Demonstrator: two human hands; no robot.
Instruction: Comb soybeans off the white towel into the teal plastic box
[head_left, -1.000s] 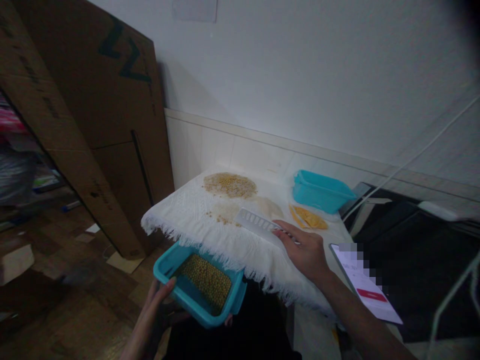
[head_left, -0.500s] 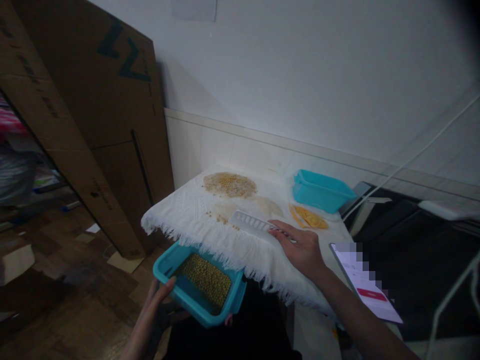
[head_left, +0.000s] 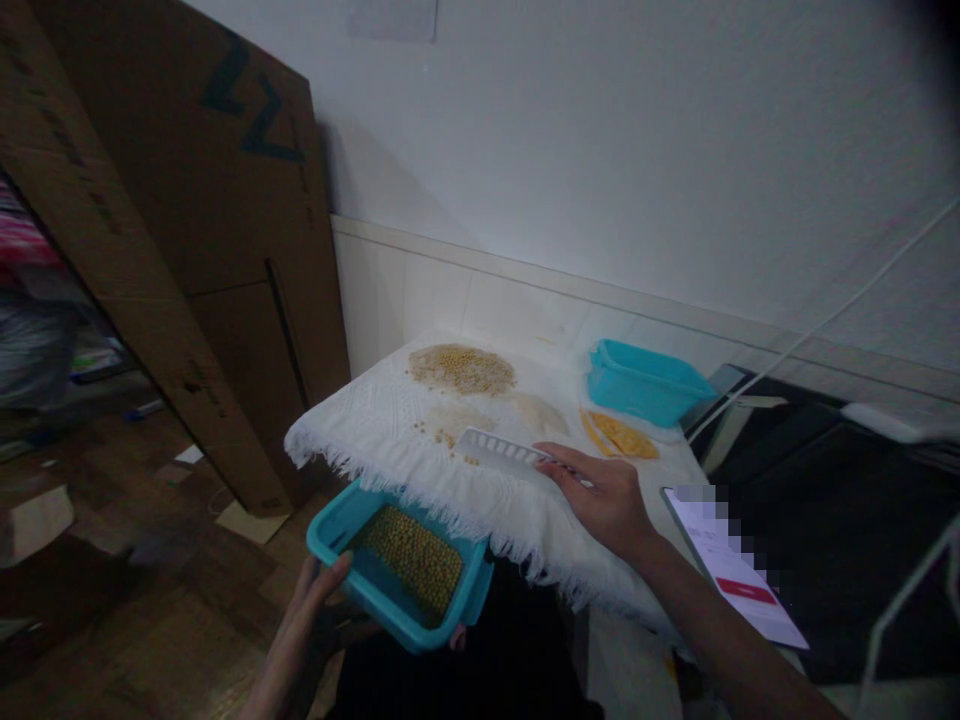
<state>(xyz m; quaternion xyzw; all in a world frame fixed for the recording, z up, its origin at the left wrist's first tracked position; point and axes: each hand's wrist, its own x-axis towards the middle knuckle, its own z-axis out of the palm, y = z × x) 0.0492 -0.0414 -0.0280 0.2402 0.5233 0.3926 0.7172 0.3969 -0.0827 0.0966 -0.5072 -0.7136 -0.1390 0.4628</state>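
Observation:
My left hand (head_left: 315, 590) grips the near left side of a blue plastic basin (head_left: 397, 635), thumb over the rim. The basin sits below the table's front edge, tilted, with many yellowish beans (head_left: 416, 560) in it. My right hand (head_left: 600, 495) is closed on the end of a white slotted plastic strip (head_left: 495, 450), held low over the white fringed cloth (head_left: 360, 420). A few loose beans (head_left: 442, 437) lie by the strip's far left end. Farther back, a larger pile of beans mixed with pale grains (head_left: 461, 370) rests on the cloth.
A second blue basin (head_left: 649, 385) stands at the table's back right, beside an orange-yellow crumpled item (head_left: 619, 437). A phone or tablet with a lit screen (head_left: 739, 570) lies at the right. A tall cardboard box (head_left: 247, 250) stands left, and a white cable (head_left: 825, 320) crosses the right side.
The white slotted strip has shifted slightly left and toward the front edge, closer to the loose beans. My left hand and its basin stay about where they were.

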